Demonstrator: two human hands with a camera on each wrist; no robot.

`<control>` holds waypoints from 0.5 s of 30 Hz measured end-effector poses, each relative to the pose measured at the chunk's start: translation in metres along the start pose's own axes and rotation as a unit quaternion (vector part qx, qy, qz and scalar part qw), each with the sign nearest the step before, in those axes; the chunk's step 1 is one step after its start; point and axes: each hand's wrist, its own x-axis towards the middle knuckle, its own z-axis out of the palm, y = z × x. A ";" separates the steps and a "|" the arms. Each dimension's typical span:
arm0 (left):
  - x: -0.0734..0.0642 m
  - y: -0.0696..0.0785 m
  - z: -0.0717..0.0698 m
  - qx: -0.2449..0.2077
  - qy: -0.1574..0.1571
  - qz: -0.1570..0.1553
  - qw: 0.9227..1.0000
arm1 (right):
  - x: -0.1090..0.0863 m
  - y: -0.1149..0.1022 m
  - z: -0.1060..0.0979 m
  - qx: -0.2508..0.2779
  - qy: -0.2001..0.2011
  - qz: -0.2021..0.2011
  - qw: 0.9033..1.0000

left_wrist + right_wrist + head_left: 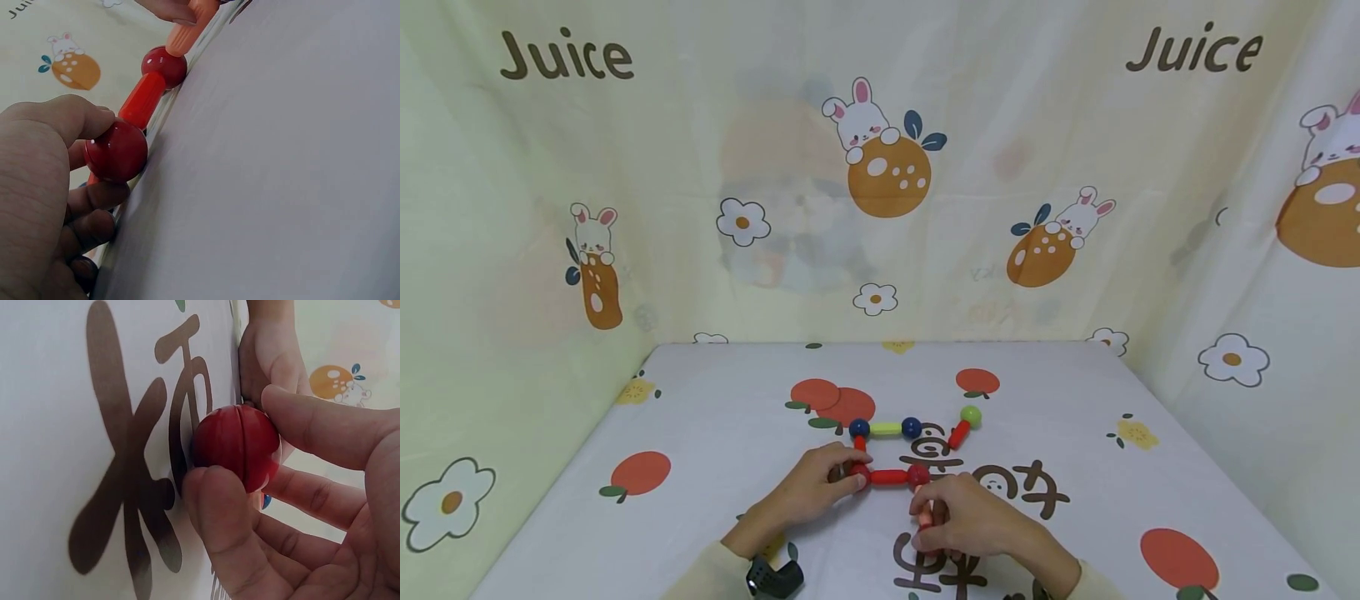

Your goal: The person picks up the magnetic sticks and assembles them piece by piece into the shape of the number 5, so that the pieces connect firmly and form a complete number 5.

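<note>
A chain of toy balls and rods lies on the table. My left hand (pixel 816 483) pinches a red ball (pixel 117 152) between thumb and fingers. From that ball a red rod (pixel 888 477) leads right to another red ball (pixel 917 475); a second red rod (pixel 860 444) leads back to a dark blue ball (pixel 860 428). A yellow-green rod (pixel 886 429) joins this to another blue ball (pixel 912 428). An orange rod (pixel 189 31) meets the right-hand red ball. At the orange rod's near end, my right hand (pixel 973 512) grips a red ball (pixel 237 449), partly covered by its fingers.
Apart from the chain, a green ball (pixel 971 417) with a short red rod (pixel 959 434) lies behind my right hand. The printed white cloth (pixel 715 400) covers the table, and patterned curtains (pixel 700 150) stand at the back and both sides.
</note>
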 end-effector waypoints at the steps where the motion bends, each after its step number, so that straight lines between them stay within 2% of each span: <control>1: 0.000 0.001 0.000 0.000 0.000 0.001 1.000 | 0.000 0.000 0.000 0.003 -0.001 -0.001 1.000; 6: -0.002 0.005 -0.002 -0.003 0.002 0.001 1.000 | -0.002 0.000 -0.005 -0.002 0.002 -0.021 1.000; 11: -0.002 0.005 -0.002 -0.008 0.002 0.004 1.000 | 0.000 0.001 -0.012 -0.026 0.022 -0.037 0.999; 15: -0.002 0.005 -0.002 -0.009 0.001 0.003 1.000 | 0.005 0.006 -0.018 0.002 0.044 -0.025 0.999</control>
